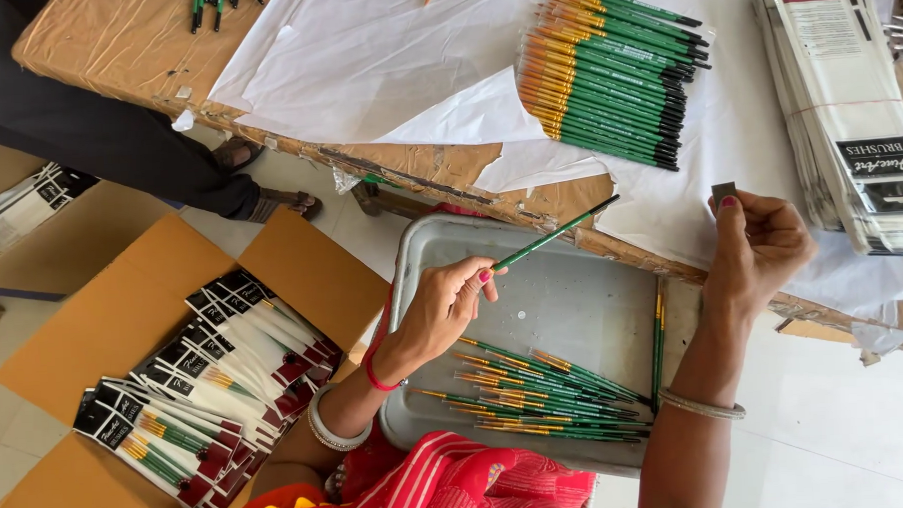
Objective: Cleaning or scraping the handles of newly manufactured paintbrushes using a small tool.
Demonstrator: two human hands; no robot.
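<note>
My left hand (443,304) pinches a single green-handled paintbrush (556,233) by its lower end, its black tip slanting up to the right over a grey metal tray (553,301). Several more green brushes (537,396) lie in the tray's near part. My right hand (761,243) is raised to the right of the tray and holds a small dark square piece (723,190) between its fingertips. A dense row of green brushes (615,73) lies on white paper (385,56) on the table beyond.
A stack of clear printed brush sleeves (847,110) sits at the table's right end. An open cardboard box (154,324) on the floor at left holds packed brush sets (201,388). Another person's sandalled feet (269,195) stand by the table's left edge.
</note>
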